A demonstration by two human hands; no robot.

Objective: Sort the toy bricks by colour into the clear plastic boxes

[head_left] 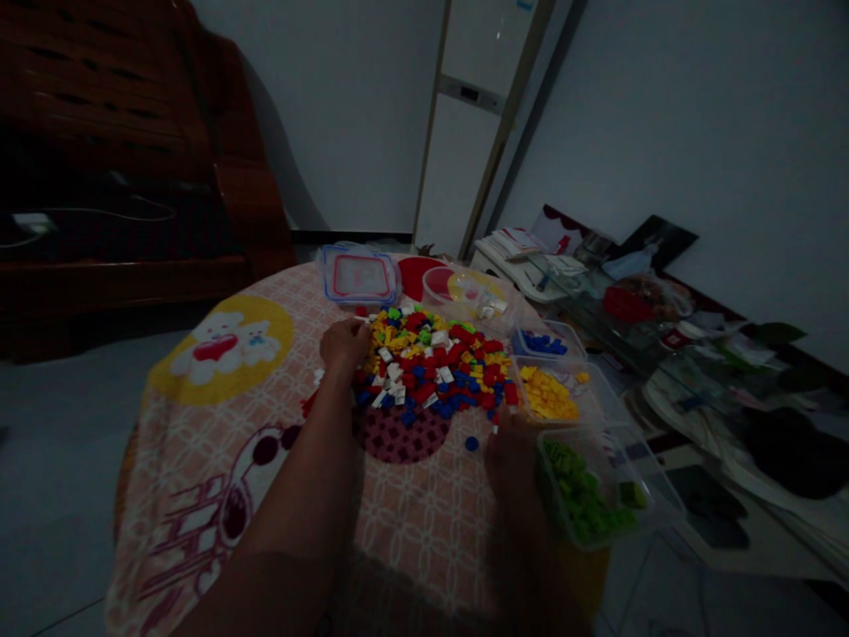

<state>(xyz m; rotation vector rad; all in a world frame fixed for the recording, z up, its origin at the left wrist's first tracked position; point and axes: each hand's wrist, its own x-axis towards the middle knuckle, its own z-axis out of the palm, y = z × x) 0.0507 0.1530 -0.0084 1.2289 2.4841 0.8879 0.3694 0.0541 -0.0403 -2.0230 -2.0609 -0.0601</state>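
Observation:
A mixed heap of small toy building bricks in red, yellow, blue, white and green lies on the cloth-covered table. My left hand is at the heap's left edge, fingers pinched together among the bricks; what is between them is hidden. At the right edge, my right hand is closed with its fingertips just below a red brick. Dim light hides whether it grips that brick. A round blue piece lies apart, left of my right hand.
Clear plastic boxes on the right hold blue bricks, yellow bricks and green bricks. Behind the heap are a round clear tub and a blue-rimmed lid. A cluttered glass side table stands at right.

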